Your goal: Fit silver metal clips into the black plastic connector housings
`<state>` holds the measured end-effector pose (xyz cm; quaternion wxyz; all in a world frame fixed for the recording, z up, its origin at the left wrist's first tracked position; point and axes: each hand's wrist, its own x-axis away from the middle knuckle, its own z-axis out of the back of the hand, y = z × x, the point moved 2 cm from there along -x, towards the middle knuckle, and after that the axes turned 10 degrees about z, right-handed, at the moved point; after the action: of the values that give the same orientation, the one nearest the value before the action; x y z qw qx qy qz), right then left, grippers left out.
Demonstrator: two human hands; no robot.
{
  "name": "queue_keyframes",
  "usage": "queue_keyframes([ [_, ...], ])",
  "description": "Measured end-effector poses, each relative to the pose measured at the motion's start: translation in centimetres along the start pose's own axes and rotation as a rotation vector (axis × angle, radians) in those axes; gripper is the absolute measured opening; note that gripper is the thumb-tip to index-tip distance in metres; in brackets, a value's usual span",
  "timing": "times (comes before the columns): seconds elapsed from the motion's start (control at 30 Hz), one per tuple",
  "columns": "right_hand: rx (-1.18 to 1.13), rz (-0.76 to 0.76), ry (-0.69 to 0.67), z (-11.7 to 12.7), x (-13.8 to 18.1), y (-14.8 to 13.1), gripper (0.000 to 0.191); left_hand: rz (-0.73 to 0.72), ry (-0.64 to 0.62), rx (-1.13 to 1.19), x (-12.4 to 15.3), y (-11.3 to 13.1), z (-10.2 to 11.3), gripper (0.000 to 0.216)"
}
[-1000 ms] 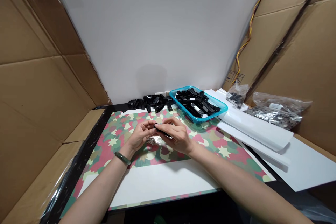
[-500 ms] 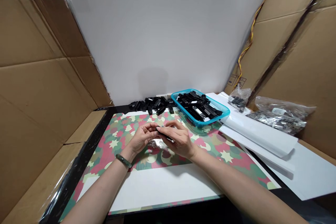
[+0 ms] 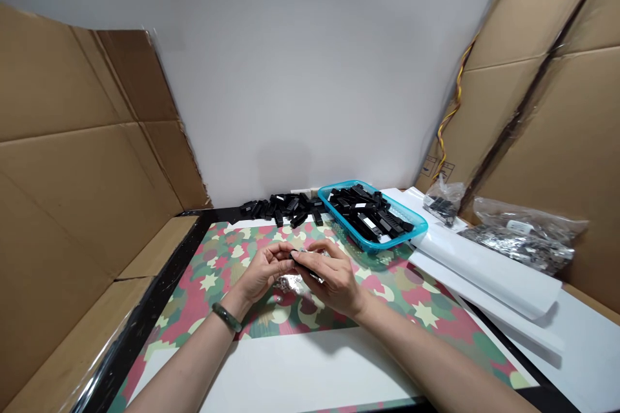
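My left hand and my right hand meet over the camouflage-patterned mat. Together they pinch a small black plastic part; fingers of both are curled round it. Under the hands lies a small heap of shiny metal pieces. I wear a green bangle on my left wrist. Behind the hands a row of black parts lies along the wall. To its right a turquoise basket holds several more black parts.
Cardboard panels wall in the left and right sides. White sheets lie to the right with two clear bags of small parts on them. A white sheet covers the mat's near part. A yellow-red cable runs down the right cardboard.
The view has tilted up, so everything sits lower in the picture and a dark object shows at the top of the wall. My hands keep the same pinch on the black part.
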<state>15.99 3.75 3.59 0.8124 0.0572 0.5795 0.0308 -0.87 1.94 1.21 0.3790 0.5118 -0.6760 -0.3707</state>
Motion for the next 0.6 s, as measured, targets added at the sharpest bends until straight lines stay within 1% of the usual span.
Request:
queue_keyframes([
  [0.17,-0.021,-0.010,-0.028,-0.20,0.44,0.11,0.041,0.001,-0.002,0.011,-0.19,-0.26,0.16,0.037],
  [0.4,-0.042,-0.029,-0.024,-0.34,0.31,0.08,0.037,-0.018,0.011,0.001,0.03,-0.04,-0.13,0.035],
  [0.6,-0.048,-0.021,-0.034,-0.14,0.25,0.19,0.036,-0.037,0.025,0.006,-0.09,-0.16,0.12,0.035],
])
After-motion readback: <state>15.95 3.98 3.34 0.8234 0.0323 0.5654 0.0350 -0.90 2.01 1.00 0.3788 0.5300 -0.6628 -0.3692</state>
